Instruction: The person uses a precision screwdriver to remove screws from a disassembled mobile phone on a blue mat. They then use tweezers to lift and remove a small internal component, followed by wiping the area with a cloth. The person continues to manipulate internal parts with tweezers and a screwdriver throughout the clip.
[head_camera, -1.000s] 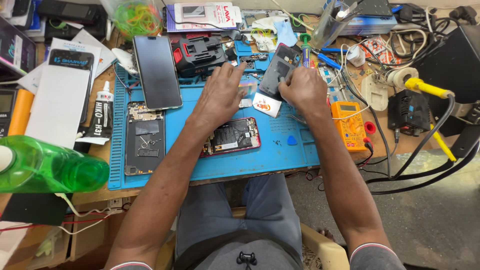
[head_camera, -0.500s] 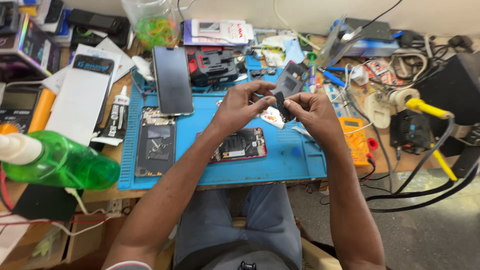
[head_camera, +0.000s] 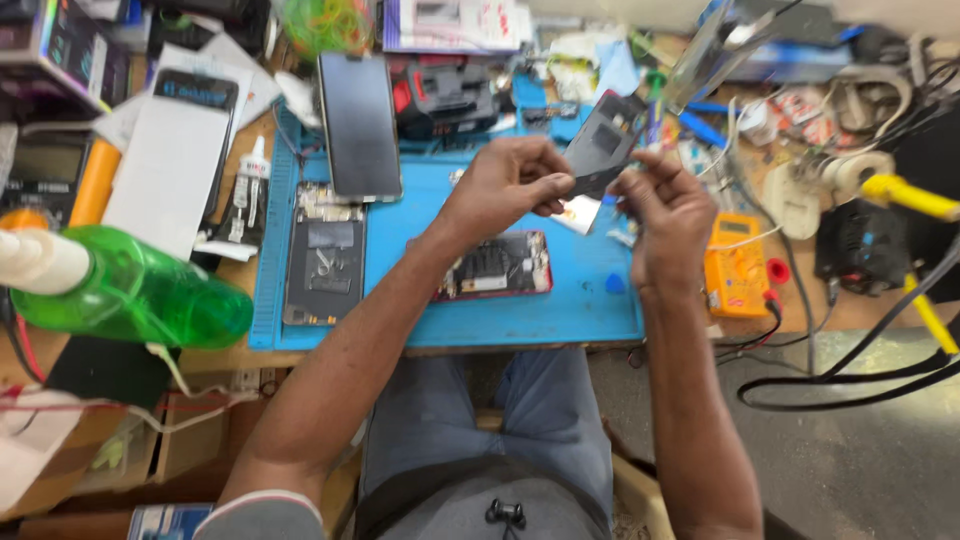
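Note:
Both my hands are raised above a blue work mat (head_camera: 420, 300). My left hand (head_camera: 505, 185) pinches the lower edge of a dark flat phone panel (head_camera: 603, 145), and my right hand (head_camera: 665, 205) grips the same panel from the right side. The panel is tilted and held off the mat. Beneath my left wrist an opened red-framed phone (head_camera: 500, 265) lies with its insides showing. A small white piece (head_camera: 580, 213) lies on the mat under the panel.
On the mat's left lie a dark phone screen (head_camera: 358, 125) and an opened phone body (head_camera: 324, 255). A green bottle (head_camera: 135, 295) sits at near left, a glue tube (head_camera: 250, 185) beside a white box (head_camera: 170, 165). An orange multimeter (head_camera: 735, 265), black cables and a yellow-handled tool (head_camera: 905, 195) crowd the right.
My hands rose from the mat with the dark panel and now hold it between them. The camera has moved closer and the view is slightly blurred.

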